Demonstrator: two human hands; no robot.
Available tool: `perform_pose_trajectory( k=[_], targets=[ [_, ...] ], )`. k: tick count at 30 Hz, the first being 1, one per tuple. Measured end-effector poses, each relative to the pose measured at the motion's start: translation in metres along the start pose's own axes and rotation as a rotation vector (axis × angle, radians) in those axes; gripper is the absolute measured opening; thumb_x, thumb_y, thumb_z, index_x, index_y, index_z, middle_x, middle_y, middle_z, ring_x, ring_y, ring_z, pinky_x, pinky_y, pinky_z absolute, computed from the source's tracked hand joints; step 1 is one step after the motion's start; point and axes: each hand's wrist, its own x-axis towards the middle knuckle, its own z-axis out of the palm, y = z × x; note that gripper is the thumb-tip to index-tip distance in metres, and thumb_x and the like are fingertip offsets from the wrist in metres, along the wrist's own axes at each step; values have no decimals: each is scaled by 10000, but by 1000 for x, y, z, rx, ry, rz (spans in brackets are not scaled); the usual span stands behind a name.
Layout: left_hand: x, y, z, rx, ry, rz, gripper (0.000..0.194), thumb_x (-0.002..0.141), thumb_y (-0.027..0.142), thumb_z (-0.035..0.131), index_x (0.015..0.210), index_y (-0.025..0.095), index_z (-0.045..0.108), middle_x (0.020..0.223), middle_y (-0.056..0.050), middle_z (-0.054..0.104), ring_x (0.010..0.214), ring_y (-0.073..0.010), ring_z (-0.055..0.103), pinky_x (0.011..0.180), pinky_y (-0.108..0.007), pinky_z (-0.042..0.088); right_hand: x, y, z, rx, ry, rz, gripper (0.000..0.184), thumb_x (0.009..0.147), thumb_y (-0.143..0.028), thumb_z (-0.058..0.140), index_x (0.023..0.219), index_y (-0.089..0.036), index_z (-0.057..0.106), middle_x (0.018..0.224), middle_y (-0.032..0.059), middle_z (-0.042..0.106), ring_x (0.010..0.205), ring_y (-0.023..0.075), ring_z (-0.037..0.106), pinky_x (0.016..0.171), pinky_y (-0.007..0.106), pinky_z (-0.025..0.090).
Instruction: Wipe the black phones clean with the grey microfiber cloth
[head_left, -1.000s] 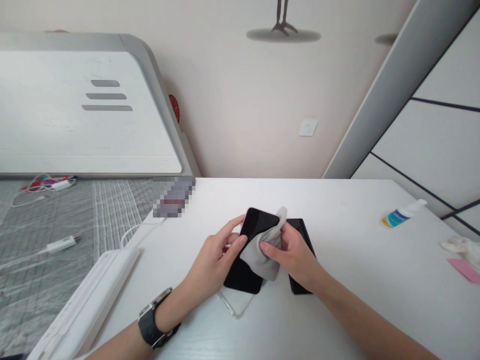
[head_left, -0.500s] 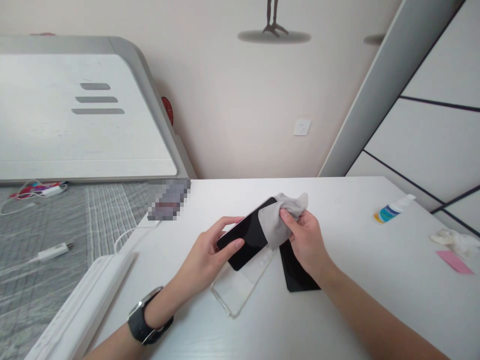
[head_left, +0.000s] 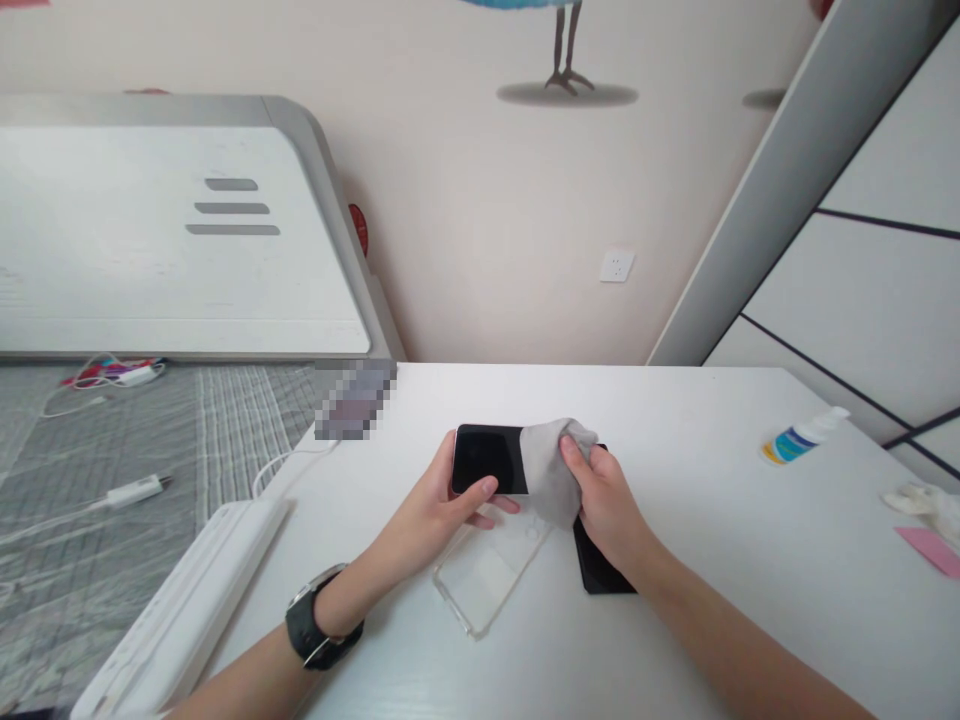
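Note:
My left hand (head_left: 454, 493) grips a black smartphone (head_left: 484, 457) by its left end, thumb on the dark screen and fingers beneath. A grey cloth (head_left: 551, 470) covers the phone's right end, and my right hand (head_left: 606, 490) pinches the cloth with thumb and fingers. Below the phone, a clear phone case (head_left: 487, 580) lies on the white table (head_left: 390, 650). A flat black device (head_left: 600, 570) rests beside it, partly hidden under my right hand and the cloth. A dark wristwatch (head_left: 322, 615) is on my left wrist.
A spray bottle (head_left: 804, 437) lies on its side at the right, near crumpled white tissue (head_left: 926, 505) and a pink slip (head_left: 930, 550). On the left edge stands a long white box-like object (head_left: 184, 600), with a white cable (head_left: 274, 462) behind it. A pixelated patch covers something at the back left.
The smartphone has turned from a slant to nearly level. My right hand and the cloth have come down slightly at its right end. The whole view has shifted a little.

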Motion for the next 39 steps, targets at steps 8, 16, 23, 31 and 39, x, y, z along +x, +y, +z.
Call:
perform_pose_trajectory(
  k=[8,16,23,31,39],
  targets=[
    [4,5,-11,8,218,140,399,937,486,659,1177,218,487,850,45,654,701,-160,740,697,-305,626,-4,-19,-5,-104,-159,10,392,792,-549,808,900,-179,734,865,44,739,802,205,666,720,292,512],
    [2,7,-15,72,155,112,324,942,501,632,918,182,580,699,38,614,590,-123,624,570,-250,542,-19,-14,7,-269,-290,55,404,927,-553,649,825,-163,676,716,-1,621,638,137,534,563,248,386],
    [-2,0,0,159,36,97,358,942,544,596,956,188,631,747,22,566,678,-136,552,592,-238,489,-26,-12,18,-210,-177,74,486,939,-630,584,842,-168,698,773,45,695,735,205,630,634,287,470],
    [-12,-2,16,179,-214,3,511,928,412,660,1392,287,488,1033,-35,652,796,-173,597,694,-282,538,-21,-1,19,158,51,33,414,853,-614,725,966,-217,684,948,68,757,891,252,703,786,353,567],
    [2,-3,6,150,-49,-56,368,901,512,660,1100,205,625,737,28,630,674,-150,571,672,-270,505,-10,-2,9,177,87,13,395,840,-556,774,974,-189,715,1003,88,776,960,274,720,862,382,567]
  ],
)
